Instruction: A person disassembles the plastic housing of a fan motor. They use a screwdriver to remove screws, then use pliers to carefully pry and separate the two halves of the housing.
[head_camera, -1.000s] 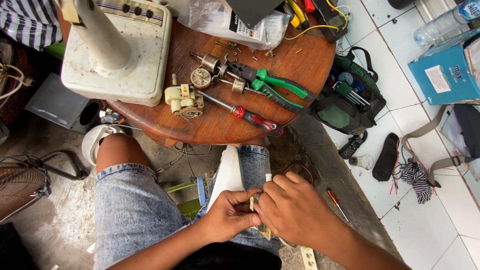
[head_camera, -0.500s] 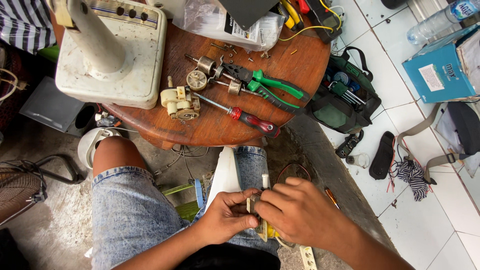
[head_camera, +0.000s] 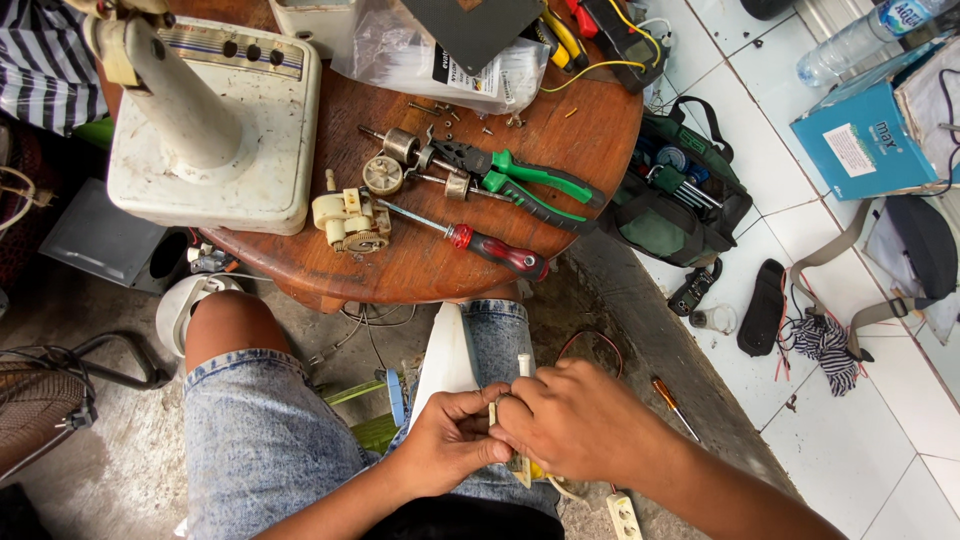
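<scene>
Part: a small pale part (head_camera: 522, 366) with yellow bits under it, pinched between both hands over the lap, below the desk's near edge; mostly hidden, kind unclear.
Left hand (head_camera: 455, 440): grip closed, fingertips pinching the part from the left.
Right hand (head_camera: 575, 420): grip closed over the part from the right and above, touching the left hand.
Lap: denim shorts (head_camera: 255, 440), knees apart; a white piece (head_camera: 447, 360) rests along the right thigh.
Desk (head_camera: 400, 265): round, brown wood, just beyond the knees.
Screwdriver (head_camera: 480, 243): red handle, lying near the desk's front edge.
Pliers (head_camera: 520, 180): green handles, lying behind the screwdriver, near it.
Small parts (head_camera: 350, 215): a cream gear unit and metal shafts, left of the screwdriver.
Fan base (head_camera: 215, 125): cream, with knobs, on the desk's left part.
Tool bag (head_camera: 670, 210): green and black, on the floor right of the desk.
Floor: white tiles at right, a sandal (head_camera: 765, 305) and a blue box (head_camera: 860, 135).
</scene>
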